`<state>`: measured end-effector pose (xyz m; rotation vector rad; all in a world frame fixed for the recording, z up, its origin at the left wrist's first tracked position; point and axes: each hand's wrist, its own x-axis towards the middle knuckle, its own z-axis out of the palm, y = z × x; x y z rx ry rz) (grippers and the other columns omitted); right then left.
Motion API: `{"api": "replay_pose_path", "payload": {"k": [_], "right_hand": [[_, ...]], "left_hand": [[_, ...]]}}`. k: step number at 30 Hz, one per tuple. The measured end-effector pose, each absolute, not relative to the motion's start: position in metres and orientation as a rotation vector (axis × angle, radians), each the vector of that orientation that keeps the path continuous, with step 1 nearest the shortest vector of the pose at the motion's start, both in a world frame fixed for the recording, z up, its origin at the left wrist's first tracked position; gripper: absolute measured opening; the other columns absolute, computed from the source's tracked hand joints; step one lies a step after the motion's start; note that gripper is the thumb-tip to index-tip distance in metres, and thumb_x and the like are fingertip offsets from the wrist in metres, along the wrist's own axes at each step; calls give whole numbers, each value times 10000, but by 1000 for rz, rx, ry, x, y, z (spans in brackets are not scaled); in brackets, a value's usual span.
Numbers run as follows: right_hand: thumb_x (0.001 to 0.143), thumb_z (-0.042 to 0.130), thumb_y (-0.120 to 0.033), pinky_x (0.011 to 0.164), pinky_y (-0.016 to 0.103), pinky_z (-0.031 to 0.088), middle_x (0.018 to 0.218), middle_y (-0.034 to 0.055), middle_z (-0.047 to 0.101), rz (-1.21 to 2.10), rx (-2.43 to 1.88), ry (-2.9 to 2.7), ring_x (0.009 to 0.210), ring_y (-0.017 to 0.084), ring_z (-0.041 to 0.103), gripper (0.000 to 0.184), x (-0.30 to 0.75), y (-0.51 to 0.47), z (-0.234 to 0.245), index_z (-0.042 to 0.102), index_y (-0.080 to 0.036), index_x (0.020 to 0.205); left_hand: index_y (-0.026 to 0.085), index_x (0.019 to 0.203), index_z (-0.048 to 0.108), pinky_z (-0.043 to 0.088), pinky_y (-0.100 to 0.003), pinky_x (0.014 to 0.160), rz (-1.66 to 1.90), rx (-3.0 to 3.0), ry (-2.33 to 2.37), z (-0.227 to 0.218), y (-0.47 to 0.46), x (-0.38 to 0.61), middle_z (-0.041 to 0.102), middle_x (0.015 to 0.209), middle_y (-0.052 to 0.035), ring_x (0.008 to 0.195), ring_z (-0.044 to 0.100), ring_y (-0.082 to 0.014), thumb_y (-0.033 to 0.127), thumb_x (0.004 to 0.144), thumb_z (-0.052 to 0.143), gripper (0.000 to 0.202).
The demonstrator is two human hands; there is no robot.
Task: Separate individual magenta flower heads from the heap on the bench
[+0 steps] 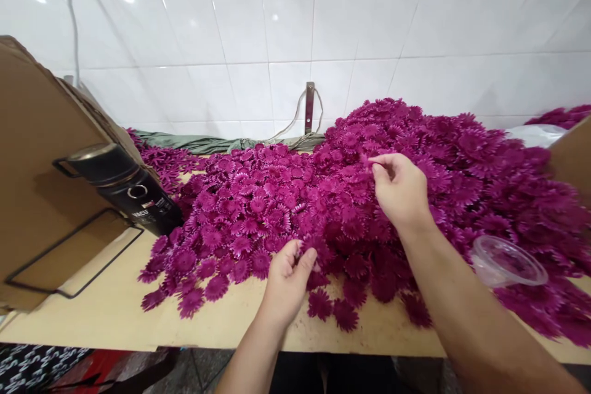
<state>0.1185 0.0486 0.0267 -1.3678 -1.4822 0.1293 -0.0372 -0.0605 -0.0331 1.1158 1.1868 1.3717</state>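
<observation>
A large heap of magenta fabric flower heads [351,197] covers the wooden tabletop [115,314]. My left hand [287,280] rests at the heap's near edge, its thumb and fingers pinched on a flower head. Further back, my right hand [401,188] lies on top of the pile, fingertips pinching a flower head at the upper left of the hand. Loose flowers [332,311] lie scattered by the table's front edge.
A black flask [124,188] lies tilted against a brown cardboard box [37,184] at the left. A clear plastic cup [505,261] sits in the flowers at the right. Another cardboard piece [575,157] stands at far right. White tiled wall [295,24] behind, green cloth [207,144] along it.
</observation>
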Motion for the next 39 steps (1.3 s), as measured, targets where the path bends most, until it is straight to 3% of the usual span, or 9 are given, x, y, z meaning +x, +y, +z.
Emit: {"api": "replay_pose_path", "payload": {"k": [4, 6, 9, 12, 18, 22, 31, 36, 39], "right_hand": [[717, 533, -170, 936, 475, 385, 1167, 127, 582, 101, -1259, -1762, 1069, 274, 529, 383, 111, 35, 26, 581, -164, 1097], [762, 521, -216, 942, 455, 387, 1109, 121, 613, 198, -1170, -1897, 1066, 260, 530, 282, 100, 14, 19, 615, -163, 1022], [779, 542, -255, 798, 354, 482, 918, 71, 654, 558, -1111, -2004, 861, 190, 605, 182, 87, -14, 6, 618, -185, 928], [739, 582, -218, 712, 304, 496, 852, 49, 639, 825, -1149, -1964, 774, 161, 607, 122, 84, -22, -4, 601, -177, 852], [700, 565, -128, 709, 290, 483, 773, 25, 662, 1115, -1112, -1900, 720, 146, 614, 98, 85, -17, -5, 601, -166, 782], [688, 567, -144, 677, 299, 468, 718, 25, 671, 998, -1226, -1856, 675, 158, 607, 68, 83, -18, -3, 626, -168, 714], [597, 589, -200, 567, 266, 449, 539, -24, 571, 1014, -1163, -1390, 531, 120, 523, 43, 81, 1, 4, 559, -179, 574], [609, 605, -271, 571, 294, 469, 551, -18, 566, 801, -1143, -1173, 521, 122, 521, 119, 113, 37, 11, 577, -170, 666], [655, 576, -229, 716, 386, 492, 762, 58, 656, 567, -1195, -1374, 709, 189, 601, 180, 122, 48, 18, 627, -160, 814]], "left_hand": [[162, 680, 542, 368, -234, 631, 1432, 1081, 1153, -36, -49, -39, 509, 631, 27, 624, 448, -110, 415, 668, 626, 266], [165, 609, 495, 333, -222, 583, 1427, 1108, 1155, -37, -42, -39, 438, 576, 47, 576, 389, -95, 420, 655, 637, 295], [173, 562, 425, 289, -213, 533, 1408, 1074, 1144, -38, -37, -40, 362, 536, 67, 527, 319, -77, 457, 638, 639, 364], [169, 568, 435, 282, -211, 525, 1361, 1063, 1162, -39, -36, -39, 372, 529, 67, 519, 316, -74, 491, 633, 631, 383], [176, 543, 397, 281, -213, 518, 1381, 992, 1173, -42, -34, -34, 335, 514, 71, 510, 306, -73, 580, 622, 597, 458], [180, 558, 407, 279, -217, 506, 1334, 1113, 1203, -40, -36, -35, 347, 527, 63, 508, 307, -81, 600, 676, 529, 453], [189, 599, 415, 303, -224, 549, 1441, 1323, 1297, -35, -52, -38, 363, 574, 48, 564, 338, -103, 430, 738, 549, 309], [167, 703, 557, 390, -243, 648, 1476, 1172, 1227, -37, -58, -43, 543, 652, 4, 656, 484, -135, 415, 707, 601, 252], [162, 802, 609, 416, -258, 721, 1496, 1082, 1144, -35, -53, -45, 609, 701, -8, 741, 539, -156, 393, 671, 639, 267]]}}
